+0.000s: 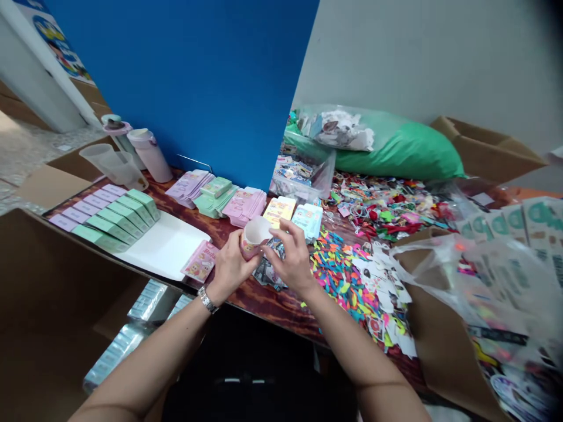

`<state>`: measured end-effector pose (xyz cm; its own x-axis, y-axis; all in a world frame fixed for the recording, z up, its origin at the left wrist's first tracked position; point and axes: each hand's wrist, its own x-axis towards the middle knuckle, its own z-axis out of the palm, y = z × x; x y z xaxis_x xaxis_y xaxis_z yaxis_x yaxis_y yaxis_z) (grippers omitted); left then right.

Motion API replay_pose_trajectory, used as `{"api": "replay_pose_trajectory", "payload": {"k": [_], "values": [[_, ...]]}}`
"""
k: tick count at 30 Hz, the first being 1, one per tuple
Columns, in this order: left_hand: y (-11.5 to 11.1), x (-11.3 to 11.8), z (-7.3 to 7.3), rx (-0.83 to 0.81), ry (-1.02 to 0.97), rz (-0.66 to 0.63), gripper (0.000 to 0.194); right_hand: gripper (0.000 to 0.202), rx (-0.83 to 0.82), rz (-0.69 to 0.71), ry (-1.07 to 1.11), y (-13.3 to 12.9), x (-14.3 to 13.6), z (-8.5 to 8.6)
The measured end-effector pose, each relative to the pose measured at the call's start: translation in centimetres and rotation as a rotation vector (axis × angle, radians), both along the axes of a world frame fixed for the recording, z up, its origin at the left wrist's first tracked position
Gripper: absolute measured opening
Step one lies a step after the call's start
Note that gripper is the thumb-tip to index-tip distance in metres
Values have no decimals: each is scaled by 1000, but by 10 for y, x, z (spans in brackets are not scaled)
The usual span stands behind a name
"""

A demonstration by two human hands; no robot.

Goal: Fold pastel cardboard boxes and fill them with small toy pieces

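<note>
A small pink printed paper box [253, 239], popped into a tube with its white inside showing, is held above the table's front edge. My left hand [233, 264] wraps round its left side and underside. At the box's right rim, the thumb and curved fingers of my right hand [288, 255] close on its edge. Beneath my hands lies a heap of dark and silvery packets [268, 272], partly covered. A flat pink printed box [201, 261] rests just left of my left hand. Behind stand stacks of flat boxes: pink [244, 205], yellow [280, 211] and light blue [307, 220].
Green boxes [118, 220] and purple ones stand in rows on a white board [152, 249] at left, by cups and bottles [149, 155]. Colourful small pieces [336, 269] cover the right side, beside an open carton [440, 316]. A blue panel [189, 76] rises behind.
</note>
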<state>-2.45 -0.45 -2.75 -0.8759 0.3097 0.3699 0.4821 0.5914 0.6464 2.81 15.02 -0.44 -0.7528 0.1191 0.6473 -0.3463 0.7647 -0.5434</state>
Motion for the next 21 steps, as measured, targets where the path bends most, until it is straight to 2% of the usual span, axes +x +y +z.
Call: {"api": "replay_pose_trajectory", "payload": {"k": [2, 5, 7, 9, 12, 16, 19, 21], "values": [[-2, 11, 0, 23, 2, -18, 64, 28, 99, -35, 33, 1, 13, -7], [-5, 21, 0, 7, 57, -118, 85, 24, 163, 39, 25, 1, 27, -10], [-7, 24, 1, -21, 88, -179, 82, 22, 108, 123, -43, 1, 34, -7], [-10, 25, 1, -46, 130, -232, 70, 24, -40, 178, -144, 0, 41, -2], [-11, 28, -1, -120, 219, -289, 55, 37, -409, 159, -256, -3, 46, 3], [-11, 33, -2, -214, 274, -289, 59, 26, -829, 183, -368, -5, 41, 1], [-9, 36, -1, -225, 269, -275, 71, 23, -947, 222, -449, -3, 36, 2], [-6, 39, 0, -247, 261, -240, 78, 21, -869, 199, -470, -2, 35, 4]]}}
